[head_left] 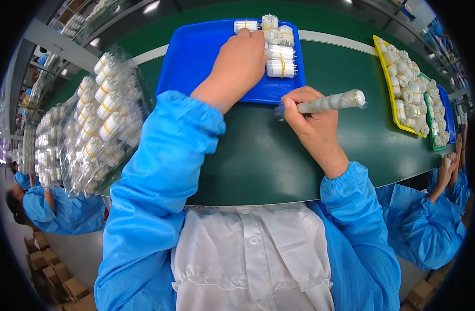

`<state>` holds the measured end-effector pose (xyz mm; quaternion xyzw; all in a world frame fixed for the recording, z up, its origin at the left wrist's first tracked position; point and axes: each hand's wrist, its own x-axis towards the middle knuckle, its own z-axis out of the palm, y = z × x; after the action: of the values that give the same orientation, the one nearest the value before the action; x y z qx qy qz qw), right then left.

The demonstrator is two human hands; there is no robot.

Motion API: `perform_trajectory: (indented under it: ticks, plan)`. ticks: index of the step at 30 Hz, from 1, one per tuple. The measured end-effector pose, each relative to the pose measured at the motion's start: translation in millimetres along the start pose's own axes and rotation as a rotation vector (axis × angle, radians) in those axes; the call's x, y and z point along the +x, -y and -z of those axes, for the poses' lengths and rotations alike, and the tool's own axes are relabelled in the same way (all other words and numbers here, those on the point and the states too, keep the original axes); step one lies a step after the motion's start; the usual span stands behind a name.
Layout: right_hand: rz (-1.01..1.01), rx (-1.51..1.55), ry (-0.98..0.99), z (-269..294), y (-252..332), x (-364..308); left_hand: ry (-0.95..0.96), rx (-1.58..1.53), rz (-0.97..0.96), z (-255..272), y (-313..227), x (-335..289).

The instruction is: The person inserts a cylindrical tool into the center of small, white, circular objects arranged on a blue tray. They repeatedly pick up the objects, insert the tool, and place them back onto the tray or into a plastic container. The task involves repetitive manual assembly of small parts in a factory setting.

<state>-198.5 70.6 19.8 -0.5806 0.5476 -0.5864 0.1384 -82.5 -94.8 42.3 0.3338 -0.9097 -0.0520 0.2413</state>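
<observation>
My left hand [236,66] reaches over a blue tray [191,57], its fingers closed at a small bundle of white cylinders [246,25] with a yellow band. The fingertips are partly hidden behind the knuckles. More white bundles [281,68], several with yellow bands and thin clear ends, lie along the tray's right side. In front of the tray's near right corner, my right hand [316,127] is closed around a long pale stick [336,101]. The stick looks wrapped in clear film and points to the right.
Clear plastic packs of white bundles [105,111] are piled at the left. On the right of the green table [258,160], a yellow tray [390,83], a green tray [435,140] and another blue tray [447,111] stand near co-workers in blue sleeves.
</observation>
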Motion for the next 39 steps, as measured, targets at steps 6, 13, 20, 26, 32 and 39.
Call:
perform_trajectory:
  ticks: [6,13,20,26,32,39]
  plan:
    - [-0.159,0.056,-0.033,7.9,7.1,1.7,0.049,-0.184,-0.162,70.8,-35.2,-75.5]
    - [-0.023,0.083,0.086,-4.2,5.8,-5.1,0.013,-0.483,-0.038,22.6,-31.0,-130.8]
    - [-0.014,0.028,0.141,-5.8,-1.0,-6.1,-0.067,-0.516,-0.078,13.6,-28.0,-130.1]
    - [0.048,-0.032,0.161,-9.6,-5.9,-9.2,-0.071,-0.500,-0.037,9.3,-28.6,-131.6]
    - [-0.013,0.060,0.117,-5.6,-4.9,-4.8,-0.046,-0.575,0.019,10.2,-29.1,-135.4]
    - [-0.083,0.074,0.146,-5.4,-2.5,-5.9,-0.037,-0.626,-0.007,8.3,-28.2,-134.0]
